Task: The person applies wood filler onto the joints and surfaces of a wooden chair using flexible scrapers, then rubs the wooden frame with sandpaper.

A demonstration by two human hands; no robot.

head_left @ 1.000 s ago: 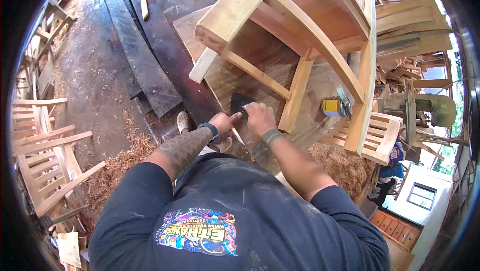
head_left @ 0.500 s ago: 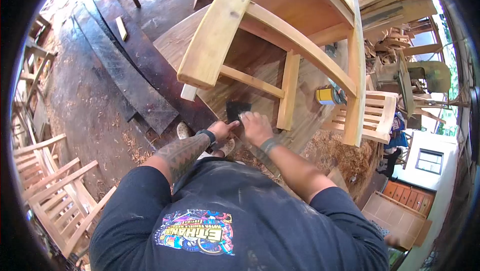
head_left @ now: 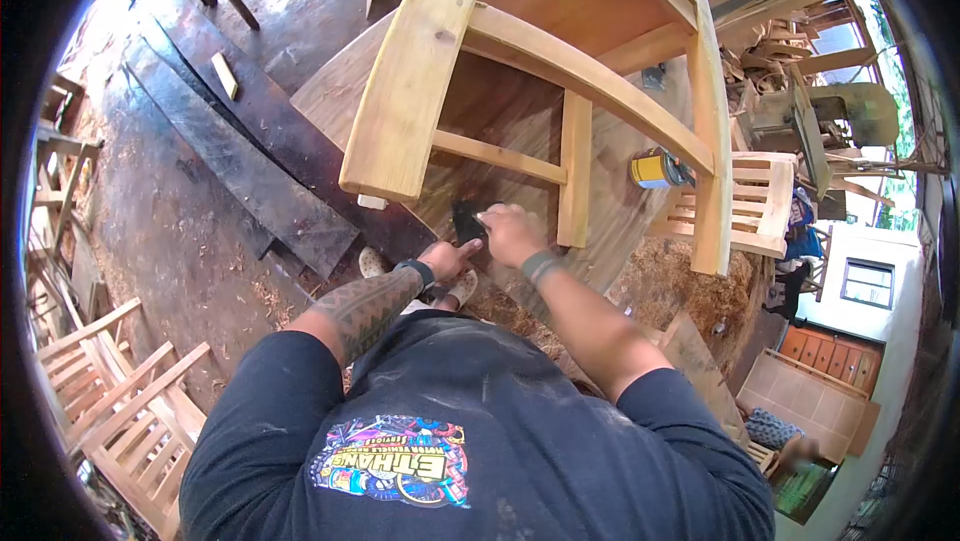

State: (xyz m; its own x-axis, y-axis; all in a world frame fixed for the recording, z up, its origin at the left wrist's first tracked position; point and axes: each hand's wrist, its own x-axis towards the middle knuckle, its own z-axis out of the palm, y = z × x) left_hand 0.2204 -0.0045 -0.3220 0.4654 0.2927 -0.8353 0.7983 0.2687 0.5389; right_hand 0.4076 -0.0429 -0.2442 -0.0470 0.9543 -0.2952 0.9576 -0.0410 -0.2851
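Observation:
My right hand (head_left: 512, 233) pinches a thin, flat black piece (head_left: 467, 221) between closed fingers, low over the brown board. Just left of it, my left hand (head_left: 447, 259) has one finger stretched out to the lower edge of the black piece; its other fingers are curled and partly hidden, and nothing shows in it. Beyond both hands, a pale wooden chair frame (head_left: 405, 91) stands tilted on the wide brown board (head_left: 335, 86). A can with a yellow label (head_left: 652, 169) sits on the board, right of the frame.
Long dark planks (head_left: 225, 156) lie on the floor at left. A slatted wooden piece (head_left: 130, 416) is at lower left, another slatted seat (head_left: 745, 201) at right. Wood shavings (head_left: 690, 291) cover the ground right of my arm. A blurred part of a person shows at lower right.
The view has turned, so the chair frame and planks sit further left and more of the lower right shows. Both hands stay close together, my right still on the black piece.

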